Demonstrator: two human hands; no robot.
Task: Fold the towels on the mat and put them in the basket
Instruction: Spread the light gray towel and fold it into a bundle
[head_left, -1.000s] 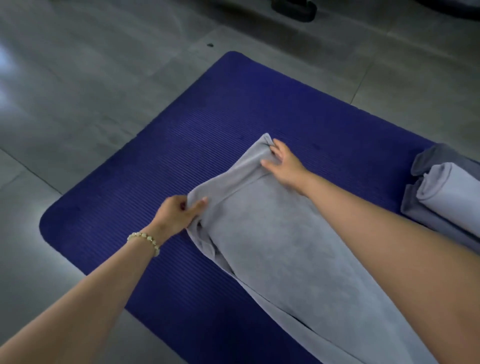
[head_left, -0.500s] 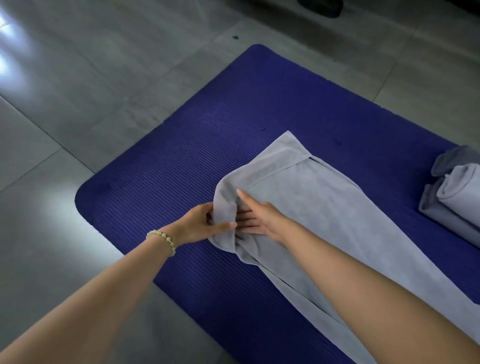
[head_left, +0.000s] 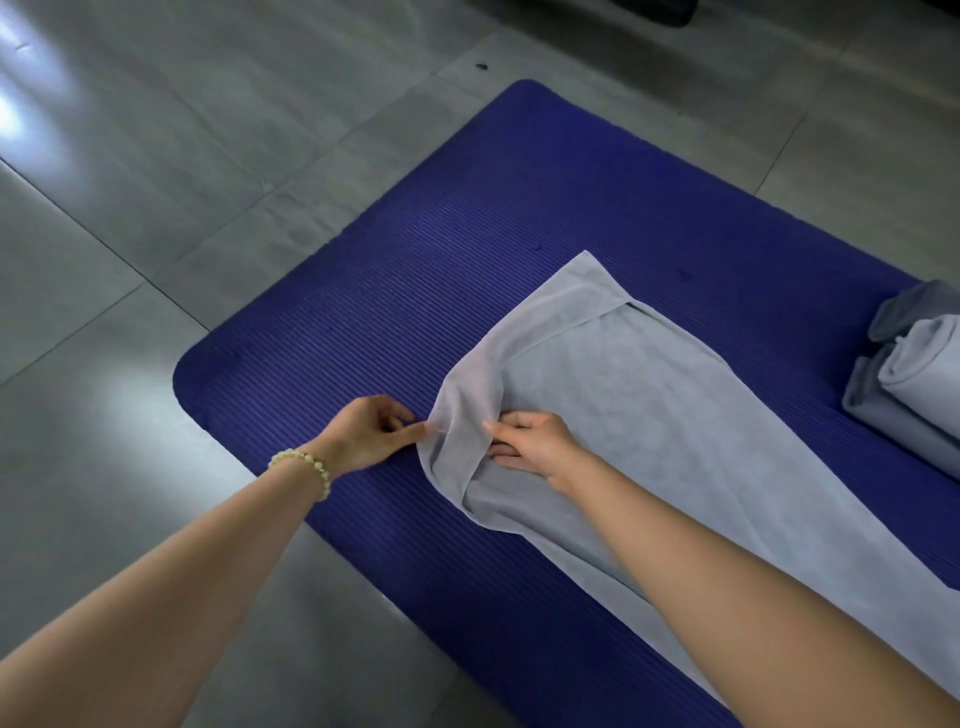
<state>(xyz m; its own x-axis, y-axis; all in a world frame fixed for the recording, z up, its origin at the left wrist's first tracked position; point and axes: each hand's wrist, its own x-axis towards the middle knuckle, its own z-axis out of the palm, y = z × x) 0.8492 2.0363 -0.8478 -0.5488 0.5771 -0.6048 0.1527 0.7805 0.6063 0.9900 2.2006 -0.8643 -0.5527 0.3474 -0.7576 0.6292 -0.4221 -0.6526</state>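
- The left hand (head_left: 371, 434), left of centre, pinches the hem of the grey towel (head_left: 649, 415) between thumb and forefinger. A bead bracelet (head_left: 304, 467) sits on that wrist.
- The right hand (head_left: 530, 441), just beside it at centre, has its fingers slipped under the turned-over flap and its thumb on top, so it holds the flap.
- The towel lies as a long strip on the blue mat (head_left: 467, 234), running from centre to the lower right. The end by the hands is doubled over and rumpled.
- It looks soft, light and limp, and likely won't keep a crease unless pressed flat. The hem and corners are the best holds, with the hands spread apart.
- The ribbed mat may drag on the cloth, so lifting should work better than sliding.
- Rolled grey towels (head_left: 914, 384) lie at the right edge, apart from the strip and out of the way.
- Grey floor tiles (head_left: 156, 156) surround the mat, and a dark object (head_left: 670, 10) sits at the top right.
- No basket is in view.
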